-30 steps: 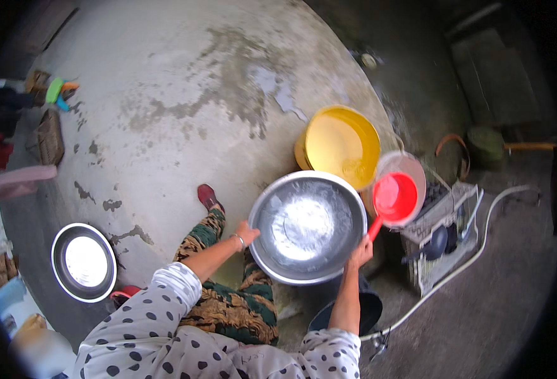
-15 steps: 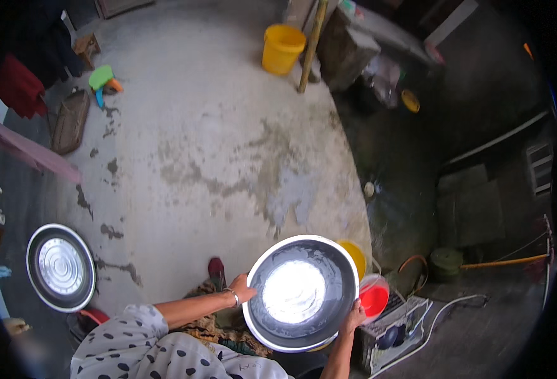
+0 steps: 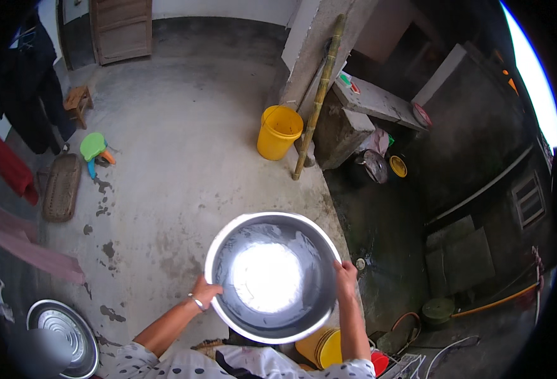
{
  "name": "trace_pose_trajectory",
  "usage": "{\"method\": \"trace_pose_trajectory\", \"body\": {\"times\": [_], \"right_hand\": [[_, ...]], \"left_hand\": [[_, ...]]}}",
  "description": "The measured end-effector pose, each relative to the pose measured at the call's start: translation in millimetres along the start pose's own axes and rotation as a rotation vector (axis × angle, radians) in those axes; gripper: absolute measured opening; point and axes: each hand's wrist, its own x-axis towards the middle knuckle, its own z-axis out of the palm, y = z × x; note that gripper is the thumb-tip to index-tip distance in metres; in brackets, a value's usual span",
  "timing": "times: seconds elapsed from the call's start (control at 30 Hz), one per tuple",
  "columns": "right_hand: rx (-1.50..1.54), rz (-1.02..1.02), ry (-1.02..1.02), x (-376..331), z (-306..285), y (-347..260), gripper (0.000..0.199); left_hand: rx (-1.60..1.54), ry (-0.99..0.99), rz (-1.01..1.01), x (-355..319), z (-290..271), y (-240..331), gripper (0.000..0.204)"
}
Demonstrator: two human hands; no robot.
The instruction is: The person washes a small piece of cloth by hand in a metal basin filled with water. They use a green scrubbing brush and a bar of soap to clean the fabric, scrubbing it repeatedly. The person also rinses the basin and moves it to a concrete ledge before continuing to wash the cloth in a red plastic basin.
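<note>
In the head view, the fingers of my left hand [image 3: 207,291] are clamped on the lower left rim of a wide metal basin [image 3: 266,278], thumb over the edge. The fingers of my right hand [image 3: 346,276] are clamped on its right rim. So the basin is held between my 2 hands, its hollow facing up at me, with a bright white glare on the bottom and streaks along the inner wall. A bracelet [image 3: 196,302] circles my left wrist.

Just below my right fingers, partly hidden by the basin and my forearm, is a ribbed yellow bucket [image 3: 319,347]. Beside that forearm shows a bit of a red vessel [image 3: 379,362], mostly cut off, and a white hose [image 3: 450,347] lies farther right.

Left of my left fingers and lower, a 2nd metal basin [image 3: 73,335] sits at the rim of the view, blurred in part. Farther out on that side are a pink cloth [image 3: 29,240], a brown woven basket [image 3: 62,188], a green seat with orange and blue legs [image 3: 93,146] and a wooden stool [image 3: 78,100].

Well ahead of my fingers, on the concrete floor [image 3: 164,158], stand a plain yellow bucket [image 3: 279,134] and, just right of it, a leaning bamboo pole [image 3: 319,101].
</note>
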Motion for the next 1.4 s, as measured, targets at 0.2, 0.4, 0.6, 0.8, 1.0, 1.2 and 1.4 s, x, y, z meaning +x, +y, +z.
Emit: {"method": "trace_pose_trajectory", "body": {"times": [0.2,0.4,0.6,0.8,1.0,1.2,1.4], "right_hand": [[0.067,-0.056,-0.167,134.4,153.1,-143.1,0.018],[0.194,-0.098,-0.301,273.8,311.1,-274.1,0.015],[0.261,-0.093,-0.345,401.3,452.1,-363.7,0.013],[0.192,-0.076,-0.381,513.9,568.2,-498.0,0.022],[0.248,-0.046,-0.415,666.9,677.0,-588.0,0.024],[0.348,-0.060,-0.426,808.9,747.9,-688.5,0.026],[0.405,-0.012,-0.340,920.7,780.2,-746.3,0.024]], "left_hand": [[-0.054,0.130,0.053,129.6,-65.3,103.6,0.037],[-0.141,0.222,0.060,279.7,-122.7,238.1,0.037],[-0.083,0.283,0.051,431.6,-179.0,371.1,0.039],[-0.045,0.331,0.057,590.8,-228.7,492.3,0.039],[-0.030,0.358,-0.002,761.7,-225.3,623.7,0.038],[0.008,0.330,0.066,921.2,-229.2,718.7,0.039],[0.028,0.305,0.059,1057.8,-206.5,815.6,0.039]]}}
